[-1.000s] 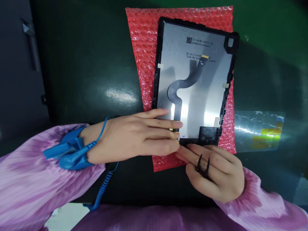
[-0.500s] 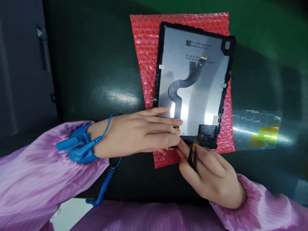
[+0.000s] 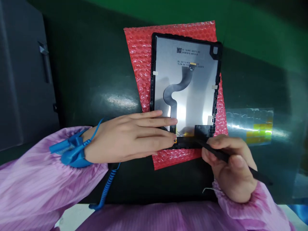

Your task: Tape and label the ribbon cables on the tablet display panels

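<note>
Toward the near edge of the counter (image 3: 91, 70), left hand (image 3: 130, 136) is resting flat, grip wide, on display panel (image 3: 192, 99) lying on red bubble wrap (image 3: 141, 67), while right hand (image 3: 234, 176) is pinching black tweezers (image 3: 220, 154) at panel's lower edge.

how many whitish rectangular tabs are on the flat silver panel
3 visible: left-edge tab, right-edge tab and lower-right tab. The left hand covers part of the panel, so others may be hidden.
</note>
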Action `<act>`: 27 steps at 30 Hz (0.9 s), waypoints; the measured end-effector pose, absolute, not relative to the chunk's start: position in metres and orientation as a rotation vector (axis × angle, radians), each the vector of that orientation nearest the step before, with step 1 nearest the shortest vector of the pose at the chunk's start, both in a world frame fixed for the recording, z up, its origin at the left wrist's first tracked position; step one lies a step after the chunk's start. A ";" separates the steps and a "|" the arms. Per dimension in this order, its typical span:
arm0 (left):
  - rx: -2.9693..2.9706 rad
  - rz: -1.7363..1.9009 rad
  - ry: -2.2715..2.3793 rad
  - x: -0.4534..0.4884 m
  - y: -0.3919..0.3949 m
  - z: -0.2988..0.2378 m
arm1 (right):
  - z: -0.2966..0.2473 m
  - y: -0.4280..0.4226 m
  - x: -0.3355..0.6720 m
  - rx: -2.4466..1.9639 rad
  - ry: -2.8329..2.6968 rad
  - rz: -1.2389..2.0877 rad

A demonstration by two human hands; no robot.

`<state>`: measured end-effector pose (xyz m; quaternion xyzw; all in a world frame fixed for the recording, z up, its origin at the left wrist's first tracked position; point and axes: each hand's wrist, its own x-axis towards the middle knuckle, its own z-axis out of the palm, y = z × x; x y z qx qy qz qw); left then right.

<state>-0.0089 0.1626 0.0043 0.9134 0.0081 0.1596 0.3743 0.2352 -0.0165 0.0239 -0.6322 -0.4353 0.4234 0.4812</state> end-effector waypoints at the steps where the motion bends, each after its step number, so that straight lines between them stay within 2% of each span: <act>1: 2.353 0.398 0.019 -0.009 0.162 0.004 | 0.024 -0.015 0.233 -1.505 -0.957 1.063; 5: 2.382 0.365 0.046 -0.010 0.163 0.001 | 0.026 -0.009 0.227 -1.384 -0.869 1.144; 13: 2.370 0.357 0.053 -0.011 0.164 -0.001 | 0.022 -0.009 0.222 -1.421 -1.024 1.006; 27: 2.392 0.343 0.015 -0.010 0.166 -0.001 | 0.022 -0.009 0.217 -1.409 -1.049 1.033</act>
